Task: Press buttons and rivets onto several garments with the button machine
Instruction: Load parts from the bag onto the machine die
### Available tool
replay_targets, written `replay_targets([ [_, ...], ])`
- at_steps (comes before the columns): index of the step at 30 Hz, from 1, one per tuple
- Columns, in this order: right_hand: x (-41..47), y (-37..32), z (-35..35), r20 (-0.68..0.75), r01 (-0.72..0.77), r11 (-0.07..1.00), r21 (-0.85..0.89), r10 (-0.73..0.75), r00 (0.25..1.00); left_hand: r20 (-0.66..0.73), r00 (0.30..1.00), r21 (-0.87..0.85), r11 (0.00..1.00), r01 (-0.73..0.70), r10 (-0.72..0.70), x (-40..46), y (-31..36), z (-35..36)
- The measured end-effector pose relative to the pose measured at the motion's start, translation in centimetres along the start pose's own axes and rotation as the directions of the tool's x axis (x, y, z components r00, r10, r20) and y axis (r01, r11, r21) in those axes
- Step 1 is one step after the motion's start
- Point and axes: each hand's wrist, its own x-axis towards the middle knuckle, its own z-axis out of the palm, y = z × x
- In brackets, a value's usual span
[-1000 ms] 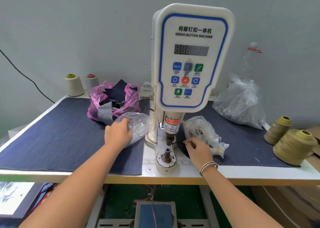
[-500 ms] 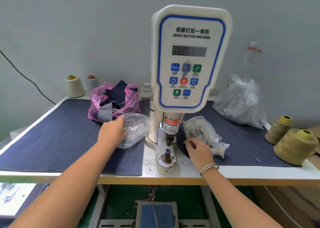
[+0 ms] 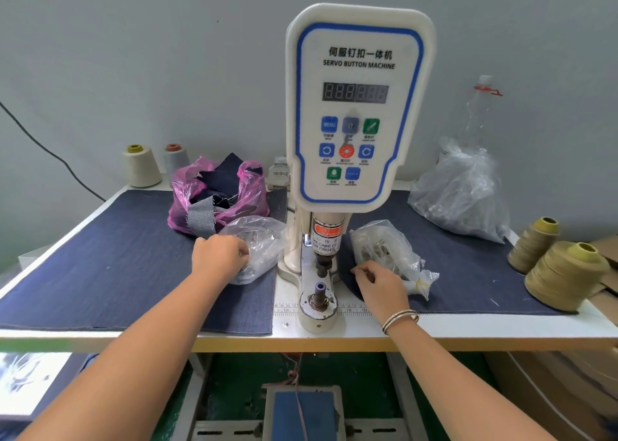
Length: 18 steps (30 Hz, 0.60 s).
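Observation:
The white servo button machine [image 3: 357, 106] stands at the middle of the table, its lower die [image 3: 319, 296] bare under the punch [image 3: 322, 266]. Left of it lies a small clear bag of metal parts [image 3: 261, 239]. My left hand [image 3: 219, 256] is at that bag's near side, fingers curled into the plastic. A dark denim piece [image 3: 347, 256] lies right of the machine's base. My right hand [image 3: 378, 283] pinches its near edge, beside a second small clear bag [image 3: 384, 250]. What the bags hold is blurred.
A pink bag of denim pieces [image 3: 217, 199] sits behind my left hand. A large clear bag [image 3: 461, 196] and a plastic bottle [image 3: 481, 106] stand at the back right. Thread cones stand at the back left [image 3: 142, 166] and right edge [image 3: 565, 273]. A foot pedal [image 3: 301, 410] lies under the table.
My left hand has slid a little to the left off the top of the clear bag and curled its fingers at the bag's side. My right hand has stayed put.

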Motion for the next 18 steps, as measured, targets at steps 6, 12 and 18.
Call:
replay_targets([
  [6,0.0,-0.1,-0.1,-0.003,0.004,1.0,0.011,-0.004,1.0,-0.018,0.998,0.142,0.988,-0.054,0.057,-0.2,0.3,-0.5],
  [12,0.0,-0.1,-0.1,-0.006,0.008,1.0,0.009,-0.007,1.0,-0.038,0.996,0.09,0.993,-0.074,0.078,-0.2,0.0,-0.6],
  [18,0.0,-0.2,-0.1,-0.008,0.008,1.0,0.006,-0.008,1.0,-0.144,0.985,-0.28,0.951,-0.133,0.095,-0.7,-1.5,-0.2],
])
